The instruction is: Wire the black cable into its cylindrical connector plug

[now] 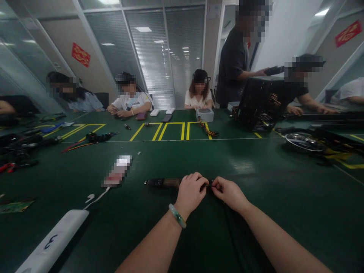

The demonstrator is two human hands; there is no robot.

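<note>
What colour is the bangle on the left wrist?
The bangle is pale green, clearest in the head view.

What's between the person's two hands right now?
In the head view, a dark cable lies there, pinched by the left hand and right hand; its end is too small to tell.

Black cable bundle point(234, 231): matt plastic sheathing. Bench mat point(284, 197): smooth, glossy dark green surface. Wrist bangle point(178, 216), polished pale green stone; round dish point(304, 142), shiny metal; flat casing point(51, 242), matt white plastic.
</note>
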